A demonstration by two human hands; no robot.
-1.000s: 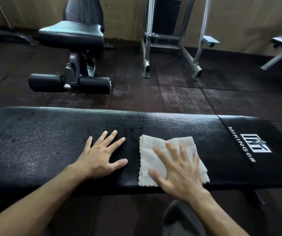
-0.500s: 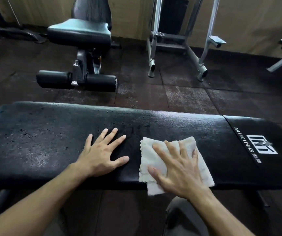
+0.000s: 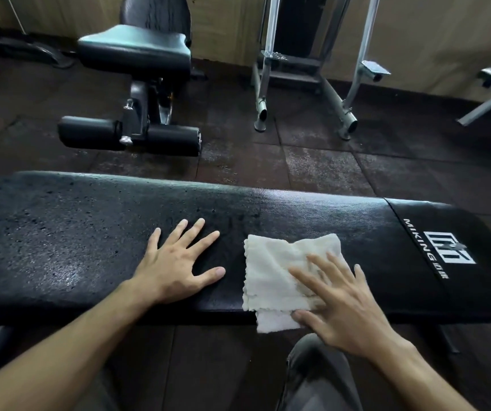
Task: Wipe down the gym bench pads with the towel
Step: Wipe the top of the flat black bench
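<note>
R fingers (image 3: pixel 331 269) straight and spread wide, pressing flat on the towel (image 3: pixel 270 274); right hand (image 3: pixel 348 304) covers the towel's R half, thumb at the bench's near edge. We note nothing gripped, palm down.

Towel: white, scalloped hem, folded w/ layers offset. It lies on the bench pad (image 3: pixel 75 232) right of mid-length, and its near corner hangs over the near edge. Far edge of towel stops short of the pad's far edge, bare pad beyond it.

L fingers (image 3: pixel 192 232) also straight and fanned wide; left hand (image 3: pixel 176 266) flat on bare pad just beside the towel, not touching it; thumb points toward towel, dark strip of pad between.

Room on the pad: long bare run toward the L end, surface there speckled and worn-looking. Toward the R end, a bare stretch up to a seam, then the end panel. Surface between towel and seam looks smoother, w/ a sheen.

Writing: end panel carries white "MIKING" (image 3: pixel 422 240) running sideways, plus a blocky white logo (image 3: pixel 450 247); small characters after the name too small for us to read.

Beyond the far edge: dark rubber floor tiles (image 3: pixel 321 170), a second bench w/ roller pads (image 3: pixel 128 133) far L, grey steel frame (image 3: pixel 306 93) far R. Our knee (image 3: pixel 318 378) below the near edge.
</note>
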